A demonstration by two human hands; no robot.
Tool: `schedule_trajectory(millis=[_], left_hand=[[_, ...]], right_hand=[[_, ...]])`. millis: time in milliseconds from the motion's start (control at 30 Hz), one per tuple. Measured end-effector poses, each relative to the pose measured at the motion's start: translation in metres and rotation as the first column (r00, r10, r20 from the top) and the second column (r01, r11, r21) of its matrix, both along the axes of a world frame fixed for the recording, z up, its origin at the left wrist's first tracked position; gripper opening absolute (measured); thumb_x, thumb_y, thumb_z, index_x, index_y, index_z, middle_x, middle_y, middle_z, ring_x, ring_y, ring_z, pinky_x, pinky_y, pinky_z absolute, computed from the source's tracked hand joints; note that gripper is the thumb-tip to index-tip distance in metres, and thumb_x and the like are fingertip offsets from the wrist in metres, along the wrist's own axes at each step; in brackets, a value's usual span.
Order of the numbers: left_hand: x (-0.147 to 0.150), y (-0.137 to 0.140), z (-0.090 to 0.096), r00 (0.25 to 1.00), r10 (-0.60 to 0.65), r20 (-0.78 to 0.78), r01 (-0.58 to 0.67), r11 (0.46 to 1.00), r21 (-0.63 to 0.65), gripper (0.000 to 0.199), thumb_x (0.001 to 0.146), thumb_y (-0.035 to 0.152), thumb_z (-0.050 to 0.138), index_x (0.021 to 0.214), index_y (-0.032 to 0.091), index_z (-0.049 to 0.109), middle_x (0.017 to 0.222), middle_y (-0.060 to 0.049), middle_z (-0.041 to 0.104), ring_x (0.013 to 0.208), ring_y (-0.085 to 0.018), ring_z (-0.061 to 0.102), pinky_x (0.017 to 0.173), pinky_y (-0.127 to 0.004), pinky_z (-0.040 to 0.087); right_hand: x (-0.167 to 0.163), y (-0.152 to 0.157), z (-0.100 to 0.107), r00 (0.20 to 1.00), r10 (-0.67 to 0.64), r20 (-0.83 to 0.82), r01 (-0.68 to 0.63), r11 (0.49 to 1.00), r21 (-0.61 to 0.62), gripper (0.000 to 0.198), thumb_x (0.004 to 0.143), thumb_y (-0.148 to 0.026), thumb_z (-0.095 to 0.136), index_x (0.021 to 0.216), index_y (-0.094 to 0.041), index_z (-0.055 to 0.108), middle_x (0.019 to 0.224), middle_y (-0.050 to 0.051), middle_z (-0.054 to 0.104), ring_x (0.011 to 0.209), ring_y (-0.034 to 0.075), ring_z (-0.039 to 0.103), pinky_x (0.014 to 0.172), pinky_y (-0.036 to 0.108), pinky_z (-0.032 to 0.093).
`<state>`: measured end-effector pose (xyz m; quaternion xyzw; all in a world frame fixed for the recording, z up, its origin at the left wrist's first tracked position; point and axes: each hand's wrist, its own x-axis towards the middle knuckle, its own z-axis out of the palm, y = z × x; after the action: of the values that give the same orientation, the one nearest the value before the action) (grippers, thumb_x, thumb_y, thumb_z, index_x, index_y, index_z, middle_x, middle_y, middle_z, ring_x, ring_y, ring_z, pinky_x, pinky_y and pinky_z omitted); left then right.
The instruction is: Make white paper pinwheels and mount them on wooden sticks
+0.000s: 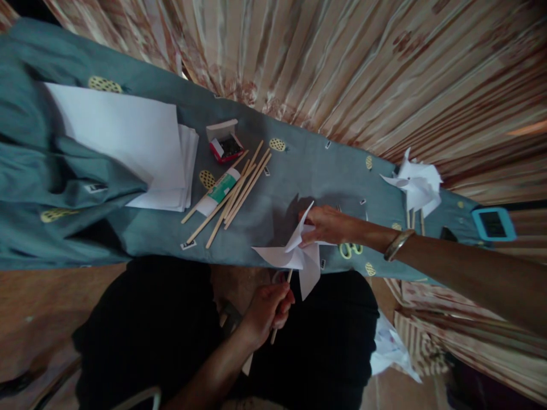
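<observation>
A white paper pinwheel [293, 257] on a thin wooden stick [274, 335] is held between my two hands, just over the front edge of the cloth. My left hand [269, 310], below the paper, is closed round the stick. At the upper side of the pinwheel, my right hand [323, 224] has its fingers bent against a folded paper blade; the blade hides some fingertips. Yellow-green scissors [351, 249] lie under my right forearm, their blades mostly hidden.
A grey-green cloth [316, 171] covers the long surface. On it lie white paper sheets [123, 136], a red box [226, 147] of small dark pieces, a glue stick [220, 191], several loose sticks [248, 188], finished pinwheels [419, 181] and a blue-framed device [493, 224]. Crumpled paper [393, 350] lies below.
</observation>
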<state>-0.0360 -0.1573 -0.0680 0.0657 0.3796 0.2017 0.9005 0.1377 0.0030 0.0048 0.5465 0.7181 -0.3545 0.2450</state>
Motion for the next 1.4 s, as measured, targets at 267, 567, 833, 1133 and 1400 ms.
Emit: schedule_trajectory(millis=[267,567,833,1133,1400], left_hand=[[-0.002,0.003,-0.002,0.999,-0.001,0.047,0.002,1.0,-0.016,0.047,0.066,0.058,0.071,0.063,0.015,0.05,0.049,0.009,0.038,0.034,0.0,0.024,0.041,-0.023,0.009],[0.003,0.001,-0.002,0.999,-0.005,0.044,0.005,1.0,-0.005,0.053,0.062,0.065,0.071,0.062,0.015,0.051,0.047,0.009,0.038,0.033,0.0,0.026,0.041,-0.022,0.011],[0.007,0.0,-0.002,0.998,0.01,0.063,-0.011,1.0,0.009,0.055,0.063,0.066,0.071,0.061,0.015,0.051,0.048,0.008,0.039,0.033,-0.001,0.028,0.04,-0.022,0.013],[0.015,-0.006,-0.004,0.996,0.062,0.062,-0.062,0.998,-0.004,0.055,0.063,0.066,0.072,0.063,0.014,0.055,0.047,0.008,0.04,0.033,-0.002,0.031,0.04,-0.022,0.015],[0.007,0.0,-0.003,0.999,0.004,0.05,-0.004,1.0,0.004,0.054,0.063,0.066,0.071,0.063,0.015,0.053,0.048,0.008,0.039,0.033,-0.002,0.029,0.04,-0.022,0.013]], right_hand=[[0.001,0.0,-0.001,1.0,-0.011,0.0,0.011,1.0,-0.02,0.021,0.072,-0.035,0.074,0.087,-0.02,0.071,0.082,0.002,0.068,0.073,0.016,0.06,0.065,0.027,0.037],[0.0,0.0,-0.001,1.0,-0.007,-0.002,0.007,1.0,-0.017,0.022,0.07,-0.035,0.075,0.086,-0.021,0.069,0.081,0.001,0.069,0.072,0.016,0.06,0.063,0.027,0.037],[0.002,-0.001,-0.003,1.0,-0.002,0.0,0.002,1.0,-0.004,0.023,0.072,-0.037,0.073,0.087,-0.02,0.069,0.082,0.002,0.068,0.076,0.017,0.062,0.064,0.028,0.037],[-0.002,-0.004,0.0,0.999,-0.027,0.032,0.027,1.0,0.003,0.024,0.072,-0.036,0.073,0.087,-0.018,0.068,0.08,0.003,0.068,0.075,0.018,0.062,0.064,0.027,0.037],[0.001,-0.002,-0.003,1.0,-0.009,-0.019,0.009,1.0,-0.001,0.02,0.073,-0.036,0.07,0.086,-0.021,0.07,0.081,0.002,0.07,0.073,0.017,0.061,0.064,0.027,0.038]])
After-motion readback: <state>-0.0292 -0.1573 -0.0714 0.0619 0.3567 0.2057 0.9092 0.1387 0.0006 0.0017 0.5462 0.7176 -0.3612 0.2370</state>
